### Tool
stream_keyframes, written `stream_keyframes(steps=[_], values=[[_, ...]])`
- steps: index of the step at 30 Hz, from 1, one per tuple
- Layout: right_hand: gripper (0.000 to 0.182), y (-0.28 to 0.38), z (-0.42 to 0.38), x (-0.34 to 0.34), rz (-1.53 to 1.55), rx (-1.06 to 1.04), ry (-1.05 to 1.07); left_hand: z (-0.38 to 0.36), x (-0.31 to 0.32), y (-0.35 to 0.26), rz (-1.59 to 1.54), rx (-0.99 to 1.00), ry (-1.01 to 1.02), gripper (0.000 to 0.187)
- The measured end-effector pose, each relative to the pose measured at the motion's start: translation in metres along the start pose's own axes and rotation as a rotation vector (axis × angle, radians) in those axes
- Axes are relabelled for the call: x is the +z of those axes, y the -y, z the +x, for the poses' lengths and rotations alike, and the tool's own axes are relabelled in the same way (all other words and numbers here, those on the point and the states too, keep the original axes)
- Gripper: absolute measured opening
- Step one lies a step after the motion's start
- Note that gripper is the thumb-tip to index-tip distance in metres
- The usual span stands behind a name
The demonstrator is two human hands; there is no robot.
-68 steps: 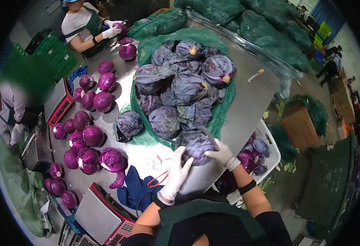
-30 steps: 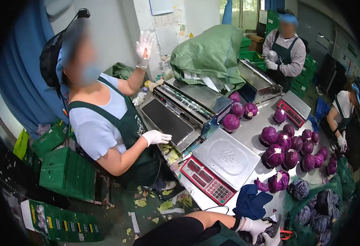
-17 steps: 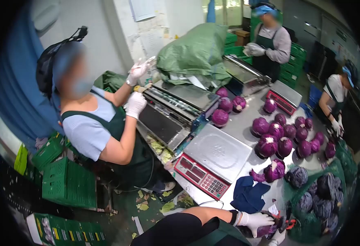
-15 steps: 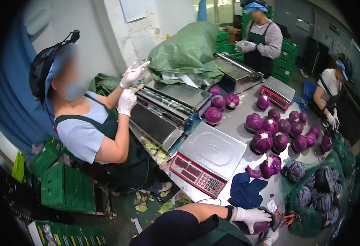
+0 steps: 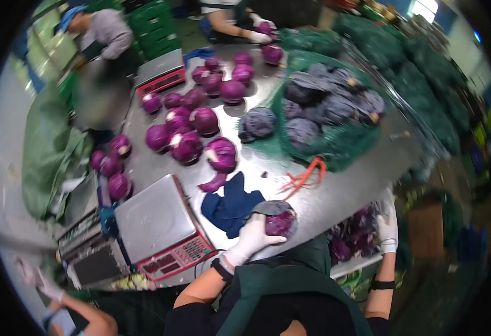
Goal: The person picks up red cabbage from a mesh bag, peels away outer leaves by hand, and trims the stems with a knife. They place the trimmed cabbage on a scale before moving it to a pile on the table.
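Note:
My left hand point(image 5: 252, 239), in a white glove, grips a red cabbage point(image 5: 281, 225) near the table's front edge. A dull, greyish outer leaf covers part of its top; shiny purple shows below. My right hand point(image 5: 388, 224), gloved too, is at the right side of a white bin point(image 5: 357, 266) holding loose purple leaves point(image 5: 349, 238). Its fingers look stretched out and apart, though slightly blurred. A dark blue cloth point(image 5: 231, 204) lies left of the held cabbage. Behind that cabbage is an orange-red tie point(image 5: 307, 178).
A green net sack point(image 5: 335, 154) of dull cabbages spreads over the steel table point(image 5: 368, 176). Several shiny cabbages point(image 5: 186, 147) stand further left. A scale point(image 5: 156, 218) is at the left front, another scale point(image 5: 161, 73) behind. Co-workers stand at the left and far sides.
The view has swung right. My right hand has left the cabbage and moved right to the bin. My left hand still holds the cabbage.

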State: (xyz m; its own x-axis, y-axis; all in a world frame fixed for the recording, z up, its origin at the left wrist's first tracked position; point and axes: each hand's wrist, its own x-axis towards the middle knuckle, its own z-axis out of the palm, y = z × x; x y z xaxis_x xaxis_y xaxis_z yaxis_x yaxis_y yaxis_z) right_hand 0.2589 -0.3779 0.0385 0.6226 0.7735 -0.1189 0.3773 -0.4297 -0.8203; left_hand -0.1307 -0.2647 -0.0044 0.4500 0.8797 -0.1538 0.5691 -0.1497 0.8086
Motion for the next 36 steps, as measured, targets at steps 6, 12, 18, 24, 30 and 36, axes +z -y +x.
stream_keyframes(steps=[6, 12, 18, 24, 30, 36], values=[[0.055, 0.006, -0.088, 0.118, -0.243, -0.35, 0.384, 0.01, 0.01, 0.0, 0.089, -0.045, 0.143, 0.097], [0.028, -0.003, -0.094, 0.191, -0.497, -0.221, 0.478, 0.009, 0.016, -0.02, 0.294, -0.169, 0.161, 0.094], [0.016, 0.019, -0.082, 0.167, -0.389, -0.166, 0.666, 0.012, 0.019, 0.008, 0.332, 0.044, 0.066, 0.079], [0.019, -0.025, -0.06, 0.224, -0.462, -0.138, 0.715, 0.015, 0.014, 0.003, 0.175, 0.158, -0.034, 0.092], [0.055, -0.027, -0.055, 0.223, 0.092, -0.145, 0.606, 0.016, 0.01, 0.036, -0.133, 0.189, 0.014, 0.104], [0.053, 0.02, -0.061, 0.146, -0.061, -0.187, 0.348, 0.038, 0.017, 0.033, 0.254, 0.643, 0.122, 0.072]])
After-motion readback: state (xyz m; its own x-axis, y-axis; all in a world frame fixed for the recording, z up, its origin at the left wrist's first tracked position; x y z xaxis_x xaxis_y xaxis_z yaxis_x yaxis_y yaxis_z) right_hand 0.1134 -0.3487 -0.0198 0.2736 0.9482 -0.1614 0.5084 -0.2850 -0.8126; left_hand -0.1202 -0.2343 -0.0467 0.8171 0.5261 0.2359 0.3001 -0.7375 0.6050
